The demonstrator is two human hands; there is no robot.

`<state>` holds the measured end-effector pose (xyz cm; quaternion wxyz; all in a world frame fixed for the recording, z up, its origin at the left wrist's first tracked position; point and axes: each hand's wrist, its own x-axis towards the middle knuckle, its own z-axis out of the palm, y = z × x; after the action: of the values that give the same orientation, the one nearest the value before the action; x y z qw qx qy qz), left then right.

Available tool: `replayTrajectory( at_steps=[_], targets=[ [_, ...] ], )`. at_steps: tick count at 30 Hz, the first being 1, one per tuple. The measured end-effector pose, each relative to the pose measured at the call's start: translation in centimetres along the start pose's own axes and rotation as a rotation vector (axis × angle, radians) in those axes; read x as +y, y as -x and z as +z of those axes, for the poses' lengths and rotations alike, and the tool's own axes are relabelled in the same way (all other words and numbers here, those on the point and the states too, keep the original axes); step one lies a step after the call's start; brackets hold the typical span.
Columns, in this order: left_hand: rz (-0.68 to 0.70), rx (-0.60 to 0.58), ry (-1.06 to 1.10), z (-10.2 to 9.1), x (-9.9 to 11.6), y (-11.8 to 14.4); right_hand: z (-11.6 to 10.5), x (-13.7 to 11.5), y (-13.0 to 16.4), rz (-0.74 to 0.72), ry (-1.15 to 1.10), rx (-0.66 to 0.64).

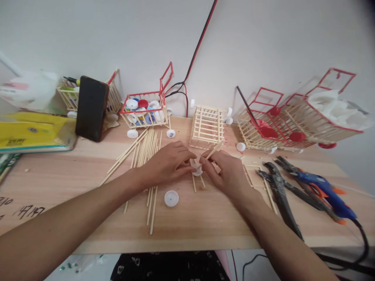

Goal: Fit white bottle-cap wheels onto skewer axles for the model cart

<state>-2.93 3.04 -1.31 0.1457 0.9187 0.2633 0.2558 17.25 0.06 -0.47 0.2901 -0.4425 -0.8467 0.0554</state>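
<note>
Between the thumb and fingers of my right hand (pixel 224 169) is a thin wooden stick (pixel 215 150), slanting up to the right. My left hand (pixel 170 163) faces it, its thumb and fingertips closed at the edge of a white bottle cap (pixel 198 171). The stick's lower end is close to that cap; whether they touch is hard to see. Short sticks (pixel 194 183) lie beneath my fingertips. A second white cap (pixel 171 198) rests on the table nearer to me. Many loose sticks (pixel 150 146) lie under and beside my left hand.
Behind my hands stands a bare stick frame (pixel 207 123) with cap wheels. A small stick cart (pixel 143 111) holds bottle caps; more red-trimmed carts (pixel 258 128) stand right. Pliers (pixel 281 195) and a blue glue gun (pixel 325 191) lie right. A phone (pixel 92 109) leans left.
</note>
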Motion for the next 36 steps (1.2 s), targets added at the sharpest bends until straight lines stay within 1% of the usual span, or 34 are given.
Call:
replayTrajectory(
  at_steps=[10,15,21,27,36],
  targets=[
    [0.028,-0.037,0.019,0.11,0.26,-0.13,-0.18,-0.24,-0.06,-0.011,0.012,0.022],
    [0.004,-0.056,0.009,0.25,0.42,-0.14,-0.34,-0.25,-0.05,-0.011,0.010,0.031],
    [-0.005,-0.069,0.001,0.38,0.27,-0.12,-0.26,-0.21,-0.05,-0.008,0.017,0.030],
    [-0.024,-0.083,-0.009,0.38,0.23,-0.17,-0.12,-0.06,-0.11,0.018,0.016,0.003],
    [-0.016,-0.078,-0.033,0.33,-0.13,-0.04,-0.13,-0.18,-0.15,0.030,0.014,0.001]
  ],
)
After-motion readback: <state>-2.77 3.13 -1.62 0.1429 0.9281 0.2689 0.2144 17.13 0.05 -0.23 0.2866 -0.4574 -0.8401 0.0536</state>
